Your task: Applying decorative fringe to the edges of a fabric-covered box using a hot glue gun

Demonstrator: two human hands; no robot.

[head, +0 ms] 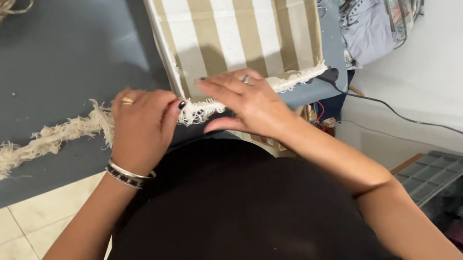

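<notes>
Left hand: fingers are curling over the cream fringe trim, pinching it down against the box's near rim.
Right hand: fingers are lying flat, close together, pressing the trim onto that rim.
Striped fabric box: sitting on the dark table, open side up.
Trim: trailing leftward, slack.

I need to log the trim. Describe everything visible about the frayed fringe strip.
The frayed fringe strip is cream, shaggy, seemingly loose fibre. It lies flat across the dark grey tabletop from the left edge and runs along the near rim of the striped fabric-lined box. The left hand and right hand press on it at that rim, covering part.
</notes>
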